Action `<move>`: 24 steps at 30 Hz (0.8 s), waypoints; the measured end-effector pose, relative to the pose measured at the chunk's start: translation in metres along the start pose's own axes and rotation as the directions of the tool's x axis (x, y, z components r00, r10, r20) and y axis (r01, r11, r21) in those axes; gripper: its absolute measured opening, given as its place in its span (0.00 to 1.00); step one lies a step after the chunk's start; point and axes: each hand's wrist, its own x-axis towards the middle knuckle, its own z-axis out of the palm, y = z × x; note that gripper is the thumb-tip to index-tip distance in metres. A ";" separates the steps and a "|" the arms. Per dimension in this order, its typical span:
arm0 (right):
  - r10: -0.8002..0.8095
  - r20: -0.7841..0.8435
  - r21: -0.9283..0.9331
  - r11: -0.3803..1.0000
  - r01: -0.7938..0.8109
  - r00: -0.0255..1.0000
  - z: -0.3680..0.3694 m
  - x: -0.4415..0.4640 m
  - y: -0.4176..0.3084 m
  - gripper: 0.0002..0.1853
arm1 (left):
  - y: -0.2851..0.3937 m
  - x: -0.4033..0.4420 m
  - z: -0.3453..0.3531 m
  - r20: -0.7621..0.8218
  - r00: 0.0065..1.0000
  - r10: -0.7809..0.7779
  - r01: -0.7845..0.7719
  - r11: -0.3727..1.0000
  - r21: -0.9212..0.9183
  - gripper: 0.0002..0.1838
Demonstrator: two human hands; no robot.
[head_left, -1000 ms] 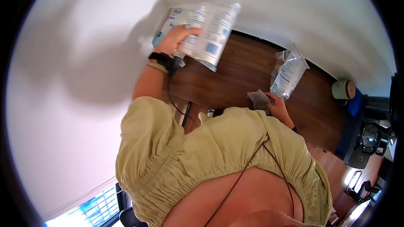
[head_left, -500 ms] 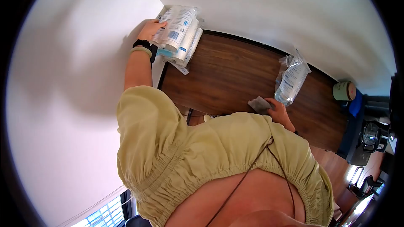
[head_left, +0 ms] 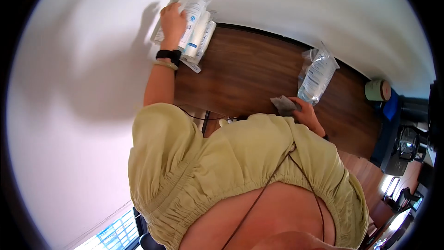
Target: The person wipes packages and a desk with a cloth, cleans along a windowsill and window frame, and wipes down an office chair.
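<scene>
A: ok so what's the near hand doing?
B: Right hand (head_left: 306,112) has its fingers closed on a grey cloth (head_left: 283,105) near the front edge of the table, same as half a second ago. A bagged pack (head_left: 319,78) lies just beside those fingers and hasn't really budged either.
A: and the other one?
B: Left hand (head_left: 173,24) is the one that changed. A second back it had a wrapped pack up in the air; now that top pack (head_left: 192,17) sits in the far left corner, against other packs (head_left: 197,39). The hand's gone from its side to over the top. Can't tell if it's gripping or just resting, fingertips are kinda hidden.
A: what's the surface?
B: Dark brown wood-grain table (head_left: 249,69), pushed up to a plain pale back wall (head_left: 277,4).
A: rest of the room?
B: Green canister (head_left: 373,90) by the table's right end, something blue (head_left: 391,105) next to it, then a glass pot (head_left: 407,144) past that. Bright window (head_left: 115,232) way down on the left.
</scene>
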 end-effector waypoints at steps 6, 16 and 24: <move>0.013 0.126 0.420 0.905 -0.065 0.992 -0.037 -0.024 -0.016 0.23 | 0.215 -0.069 0.024 0.608 0.754 0.248 0.267 0.730 -0.629 0.20; 0.493 -0.286 0.957 0.105 0.270 0.821 -0.117 -0.106 0.031 0.23 | 0.352 -0.144 0.123 0.924 0.328 0.196 0.844 0.380 -0.380 0.30; 0.520 -0.197 0.979 0.059 0.195 0.831 -0.109 -0.111 0.064 0.17 | 0.387 -0.181 0.173 0.890 0.365 0.272 0.923 0.016 -0.384 0.15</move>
